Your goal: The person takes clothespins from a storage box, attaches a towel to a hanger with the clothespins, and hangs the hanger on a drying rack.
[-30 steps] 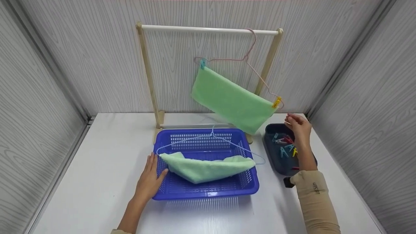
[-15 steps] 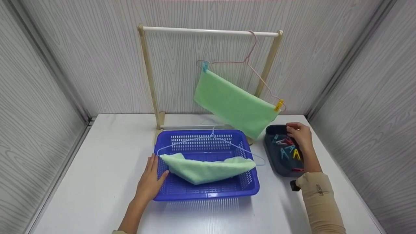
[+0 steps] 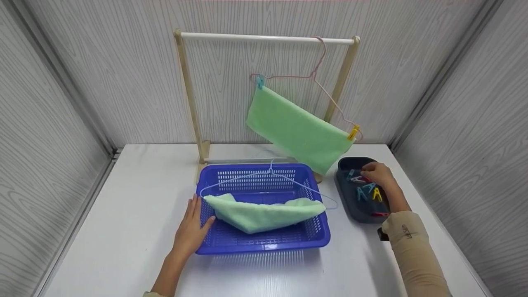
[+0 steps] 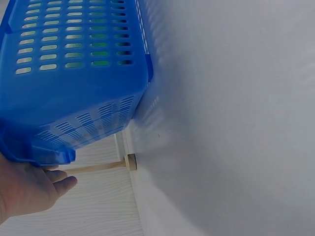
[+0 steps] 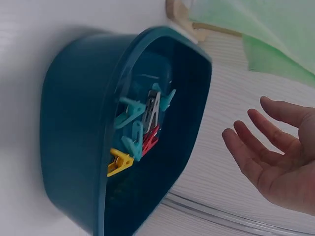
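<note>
Right fingers [image 5: 245,155] spread, empty, over bin [image 5: 74,132] of clothespins [image 5: 131,112] | left fingers [image 3: 193,208] straight, touching basket [image 3: 264,248]

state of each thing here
basket, upright
lower green cloth, bunched
blue hanger, laid across basket
pink hanger, hooked on rod, tilted
hanging green cloth, clipped at two corners, slanting
tub, uncovered
clothespins, loose in tub
left hand, resting against basket
right hand, empty, over tub

Clear way down into dark bin [image 3: 350,206]; hanging green cloth [image 3: 299,130] obstructs far-left side.
</note>
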Demonstrator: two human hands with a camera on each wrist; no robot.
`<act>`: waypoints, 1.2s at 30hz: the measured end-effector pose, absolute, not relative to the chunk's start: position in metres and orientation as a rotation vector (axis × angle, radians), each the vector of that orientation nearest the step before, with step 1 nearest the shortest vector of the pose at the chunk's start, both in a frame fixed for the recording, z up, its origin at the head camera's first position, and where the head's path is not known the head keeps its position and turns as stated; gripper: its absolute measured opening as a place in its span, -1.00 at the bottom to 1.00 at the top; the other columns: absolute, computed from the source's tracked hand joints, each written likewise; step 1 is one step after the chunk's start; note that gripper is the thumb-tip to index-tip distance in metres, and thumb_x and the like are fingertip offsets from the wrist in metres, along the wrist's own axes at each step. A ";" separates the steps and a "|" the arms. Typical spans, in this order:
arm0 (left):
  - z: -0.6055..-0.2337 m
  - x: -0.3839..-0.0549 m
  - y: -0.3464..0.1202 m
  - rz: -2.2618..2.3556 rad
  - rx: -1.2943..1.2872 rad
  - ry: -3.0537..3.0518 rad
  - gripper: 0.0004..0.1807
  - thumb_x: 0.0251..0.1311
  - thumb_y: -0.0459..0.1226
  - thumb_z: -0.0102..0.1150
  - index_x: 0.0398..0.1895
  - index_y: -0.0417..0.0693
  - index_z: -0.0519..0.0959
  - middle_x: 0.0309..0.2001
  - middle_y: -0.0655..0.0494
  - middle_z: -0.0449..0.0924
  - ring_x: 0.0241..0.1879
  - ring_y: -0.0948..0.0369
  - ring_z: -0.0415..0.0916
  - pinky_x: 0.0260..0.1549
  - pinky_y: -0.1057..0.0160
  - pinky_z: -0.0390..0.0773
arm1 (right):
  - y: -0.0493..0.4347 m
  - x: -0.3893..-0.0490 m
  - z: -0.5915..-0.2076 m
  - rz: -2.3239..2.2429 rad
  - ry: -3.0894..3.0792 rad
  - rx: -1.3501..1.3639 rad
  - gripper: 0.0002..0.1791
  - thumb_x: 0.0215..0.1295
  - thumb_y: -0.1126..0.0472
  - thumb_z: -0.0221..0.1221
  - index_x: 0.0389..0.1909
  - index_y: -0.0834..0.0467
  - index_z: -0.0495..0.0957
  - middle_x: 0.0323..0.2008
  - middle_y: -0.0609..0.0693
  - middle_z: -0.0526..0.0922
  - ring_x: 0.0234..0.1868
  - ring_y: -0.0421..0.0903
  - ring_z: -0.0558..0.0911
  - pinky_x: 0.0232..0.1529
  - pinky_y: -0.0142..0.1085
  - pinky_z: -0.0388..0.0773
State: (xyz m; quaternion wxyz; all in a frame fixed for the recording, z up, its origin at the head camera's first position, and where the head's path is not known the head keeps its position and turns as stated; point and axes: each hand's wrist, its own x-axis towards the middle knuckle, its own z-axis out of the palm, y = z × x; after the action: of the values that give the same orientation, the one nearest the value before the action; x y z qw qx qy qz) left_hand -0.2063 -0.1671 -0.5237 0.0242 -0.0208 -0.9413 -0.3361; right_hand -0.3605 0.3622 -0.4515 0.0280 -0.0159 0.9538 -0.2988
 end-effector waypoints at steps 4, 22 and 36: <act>-0.524 -0.205 -0.167 -1.051 -0.065 -2.918 -0.20 0.33 -0.06 -0.07 0.40 -0.31 -0.18 0.41 -0.17 -0.33 0.36 -0.08 -0.37 0.23 -0.08 -0.10 | 0.365 -0.364 -0.458 -0.837 2.905 -0.062 -0.62 0.25 0.24 0.10 -0.06 0.49 0.44 -0.09 0.40 0.49 -0.10 0.24 0.49 -0.08 0.03 0.41; -0.525 -0.206 -0.166 -1.074 -0.068 -2.899 -0.19 0.32 -0.06 -0.04 0.40 -0.29 -0.17 0.42 -0.16 -0.32 0.36 -0.10 -0.32 0.22 -0.10 -0.09 | 0.375 -0.366 -0.495 -0.523 2.766 -0.218 -0.50 0.18 0.26 0.16 0.05 0.52 0.36 -0.09 0.41 0.49 -0.19 0.22 0.54 -0.23 -0.01 0.51; -0.525 -0.205 -0.167 -1.101 -0.058 -2.901 -0.18 0.31 -0.07 -0.02 0.41 -0.25 -0.18 0.43 -0.11 -0.34 0.32 -0.16 -0.16 0.18 -0.14 0.01 | 0.378 -0.356 -0.509 -0.490 2.771 -0.300 -0.53 0.11 0.29 0.22 -0.04 0.52 0.39 -0.19 0.37 0.53 -0.20 0.18 0.52 -0.11 0.07 0.41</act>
State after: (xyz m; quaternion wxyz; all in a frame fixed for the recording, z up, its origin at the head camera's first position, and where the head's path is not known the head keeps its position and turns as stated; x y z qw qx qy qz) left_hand -0.2050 -0.1674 -0.5255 0.0191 -0.0188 -0.9346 -0.3547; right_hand -0.3556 0.3775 -0.5090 0.1553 -0.1046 0.9673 -0.1712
